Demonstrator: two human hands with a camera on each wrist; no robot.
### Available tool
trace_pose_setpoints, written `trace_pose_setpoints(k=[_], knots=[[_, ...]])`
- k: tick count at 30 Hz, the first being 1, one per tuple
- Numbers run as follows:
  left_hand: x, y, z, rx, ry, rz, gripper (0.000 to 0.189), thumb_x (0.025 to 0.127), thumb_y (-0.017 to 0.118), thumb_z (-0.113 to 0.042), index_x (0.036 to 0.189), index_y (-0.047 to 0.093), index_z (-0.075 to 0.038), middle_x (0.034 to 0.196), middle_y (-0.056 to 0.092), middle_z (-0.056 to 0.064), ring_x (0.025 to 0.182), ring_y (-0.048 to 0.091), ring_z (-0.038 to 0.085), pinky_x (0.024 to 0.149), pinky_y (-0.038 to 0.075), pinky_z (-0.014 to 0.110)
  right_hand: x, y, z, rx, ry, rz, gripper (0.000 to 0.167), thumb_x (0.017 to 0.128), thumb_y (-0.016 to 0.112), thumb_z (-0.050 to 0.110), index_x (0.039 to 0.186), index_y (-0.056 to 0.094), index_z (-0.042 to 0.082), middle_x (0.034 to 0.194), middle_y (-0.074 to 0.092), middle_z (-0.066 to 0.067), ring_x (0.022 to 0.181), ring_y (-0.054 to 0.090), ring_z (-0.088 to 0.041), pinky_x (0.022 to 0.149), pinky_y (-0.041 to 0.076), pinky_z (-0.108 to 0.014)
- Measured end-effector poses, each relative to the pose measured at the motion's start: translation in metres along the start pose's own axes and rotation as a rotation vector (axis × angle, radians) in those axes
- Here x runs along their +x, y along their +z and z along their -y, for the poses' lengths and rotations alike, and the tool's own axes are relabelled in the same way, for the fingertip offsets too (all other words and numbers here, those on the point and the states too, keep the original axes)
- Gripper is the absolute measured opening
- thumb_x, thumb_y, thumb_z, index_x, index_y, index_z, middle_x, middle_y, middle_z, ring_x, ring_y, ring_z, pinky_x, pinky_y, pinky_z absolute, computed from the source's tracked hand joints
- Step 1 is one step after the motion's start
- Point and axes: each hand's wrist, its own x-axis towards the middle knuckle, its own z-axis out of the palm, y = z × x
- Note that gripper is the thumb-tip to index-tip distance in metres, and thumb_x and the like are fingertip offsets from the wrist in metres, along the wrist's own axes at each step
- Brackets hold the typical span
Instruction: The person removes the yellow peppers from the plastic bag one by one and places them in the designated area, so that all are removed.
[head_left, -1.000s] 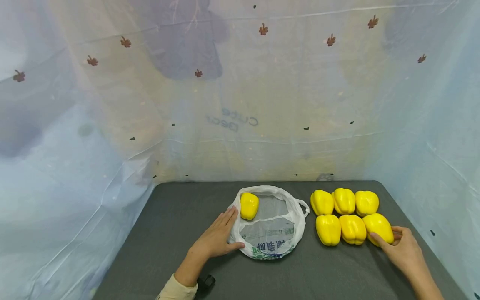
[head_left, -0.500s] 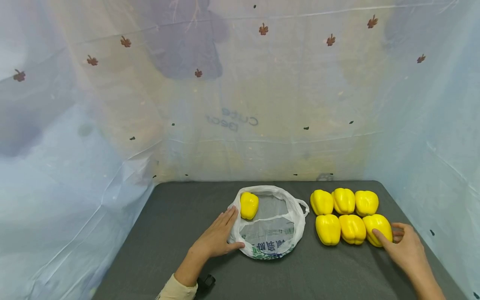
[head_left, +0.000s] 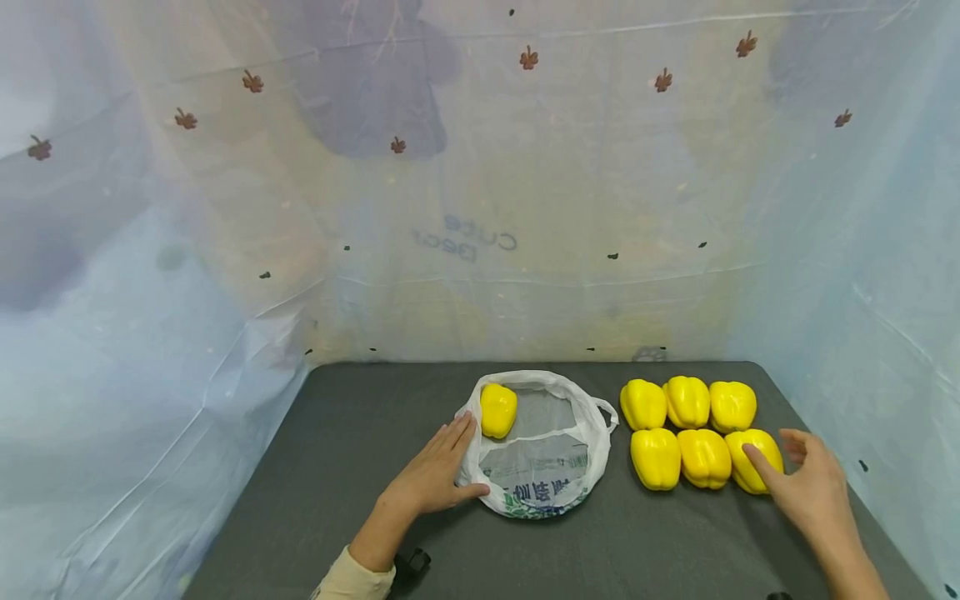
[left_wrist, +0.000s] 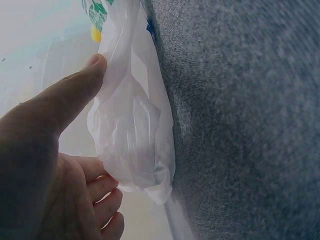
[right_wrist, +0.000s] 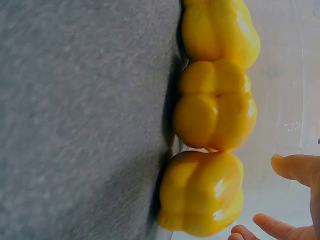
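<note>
My left hand point(head_left: 427, 477) rests against the left side of a white plastic bag point(head_left: 600, 454), its fingers and thumb spread along the rolled rim. In the left wrist view the thumb and fingertips touch the crinkled bag point(left_wrist: 132, 120). One yellow bell pepper point(head_left: 498, 411) lies inside the bag at its left. At the right, my right hand point(head_left: 813, 492) hovers by the front-right bell pepper point(head_left: 752, 461), thumb and fingers parted. A gap shows between this hand and the nearest pepper point(right_wrist: 202, 192) in the right wrist view.
Several more yellow bell peppers sit in two close rows, among them a front-left one point(head_left: 656, 459) and a back-right one point(head_left: 732, 406). A bag handle point(head_left: 609, 415) sticks out toward them. Patterned sheeting point(head_left: 480, 208) surrounds the dark grey table point(head_left: 360, 417).
The right hand has let go of the front-right bell pepper and drawn up slightly away from it. That pepper has settled a little left, into line. The left hand stays put.
</note>
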Motion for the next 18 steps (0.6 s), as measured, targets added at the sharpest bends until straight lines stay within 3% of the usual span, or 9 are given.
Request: trace_pose_setpoints(k=[9,18], knots=[[0.0,-0.001,0.0,0.002,0.004,-0.002,0.112,0.097,0.075,-0.059,0.171,0.015,0.0,0.18,0.012,0.017,0.165,0.016,0.036,0.134,0.017,0.052,-0.002,0.002,0.022,0.043,-0.084,-0.044,0.077,0.104,0.071,0.042,0.148,0.044,-0.016,0.139,0.048,-0.039,0.12,0.05,-0.056,0.09,0.048,-0.069],[-0.001,-0.002,-0.002,-0.006,0.004,-0.005,0.112,0.097,0.076,-0.057,0.171,0.016,0.0,0.179,0.013,0.017,0.165,0.016,0.036,0.134,0.017,0.052,-0.006,0.01,0.053,0.085,-0.171,-0.031,0.074,0.102,0.076,0.036,0.148,0.044,-0.013,0.136,0.049,-0.037,0.116,0.051,-0.052,0.089,0.049,-0.067]])
